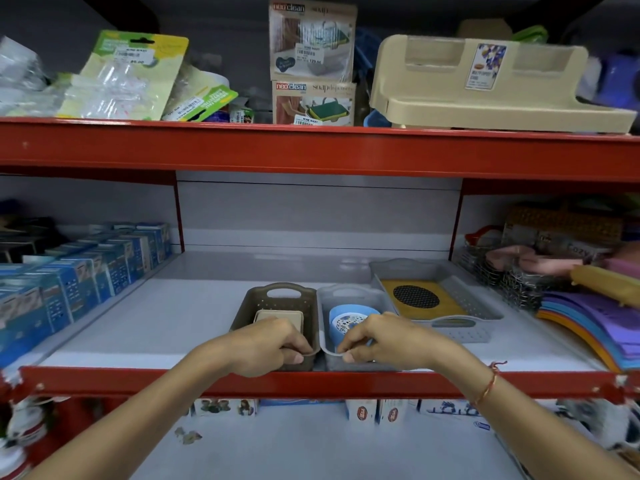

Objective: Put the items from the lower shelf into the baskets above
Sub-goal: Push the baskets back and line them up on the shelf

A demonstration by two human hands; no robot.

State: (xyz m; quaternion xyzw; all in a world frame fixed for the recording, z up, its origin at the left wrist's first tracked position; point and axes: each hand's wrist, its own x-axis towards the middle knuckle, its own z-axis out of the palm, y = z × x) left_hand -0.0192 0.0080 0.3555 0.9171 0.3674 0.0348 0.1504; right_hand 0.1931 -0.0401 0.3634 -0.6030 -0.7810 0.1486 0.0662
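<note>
Shelf (156,327) white, red-edged | left hand (266,344) grips brown basket (249,313) | right hand (384,341) grips grey basket (325,306)

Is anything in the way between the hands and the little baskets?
No. The left hand already grips the brown perforated plastic basket at its near rim, and the right hand grips the pale grey plastic basket beside it.

Even, fairly bright light, probably from overhead; soft glare on the white shelf (173,323) beyond the left hand (266,344). Wide-angle bending bows the edges, and goods far outside both hands blur.
</note>
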